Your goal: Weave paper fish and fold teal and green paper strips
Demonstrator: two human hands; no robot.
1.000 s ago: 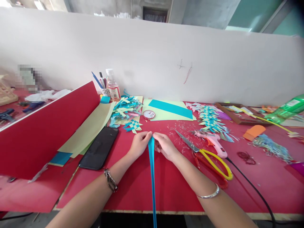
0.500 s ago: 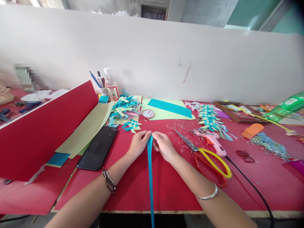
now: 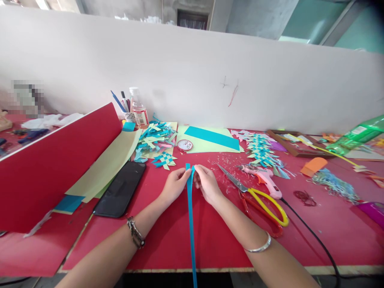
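Observation:
A long blue paper strip (image 3: pixel 191 216) runs from the table's near edge up to my hands at the middle of the red table (image 3: pixel 186 244). My left hand (image 3: pixel 175 185) pinches the strip's far end from the left. From the right, my right hand (image 3: pixel 206 183) pinches the same end. The strip's tip pokes up a little beyond the fingers. A small woven blue and pale-green paper piece (image 3: pixel 164 160) lies just beyond my left hand.
A black phone (image 3: pixel 120 193) lies left of my hands beside red and pale-green sheets (image 3: pixel 54 164). Yellow-handled scissors (image 3: pixel 258 198) and a pink glue gun (image 3: pixel 265 179) with a black cord lie to the right. Piles of woven paper pieces (image 3: pixel 263 151), a bottle (image 3: pixel 140 113) and a pen cup stand near the white partition.
Both hands stay pinched on the strip's far end. The strip's tip now shows a little beyond the fingers; the view has shifted slightly.

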